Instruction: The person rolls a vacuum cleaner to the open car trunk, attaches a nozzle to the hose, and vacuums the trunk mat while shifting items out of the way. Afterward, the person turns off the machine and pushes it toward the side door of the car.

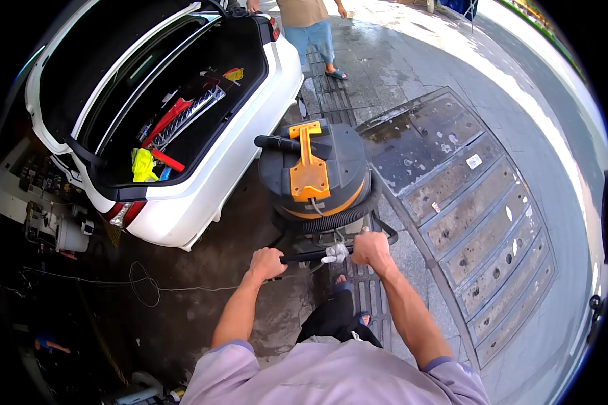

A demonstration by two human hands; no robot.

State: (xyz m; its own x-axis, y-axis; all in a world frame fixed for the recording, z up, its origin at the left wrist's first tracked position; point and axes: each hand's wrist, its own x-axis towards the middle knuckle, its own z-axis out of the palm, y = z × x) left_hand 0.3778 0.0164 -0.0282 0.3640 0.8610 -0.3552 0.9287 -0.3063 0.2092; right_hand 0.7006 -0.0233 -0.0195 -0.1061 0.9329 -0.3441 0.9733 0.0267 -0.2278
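A large shop vacuum (pixel 348 155) with a dark drum and an orange top handle stands upright in front of me. Its black ribbed hose (pixel 344 219) wraps around the lower front. My left hand (pixel 268 263) is closed around the left end of the vacuum's black push handle (pixel 304 257). Farther right along the same bar, my right hand (pixel 371 248) is wrapped around it too. Between my hands, a white bundle (pixel 336 253), perhaps wound cord or cloth, sits on the bar.
To the left is a white car (pixel 243 152) with its trunk open, holding a yellow-green cloth (pixel 142 166) and red items. Someone in blue shorts (pixel 311 37) stands beyond. Metal cover plates (pixel 476 209) lie right. A thin cable (pixel 189 289) crosses the floor at left.
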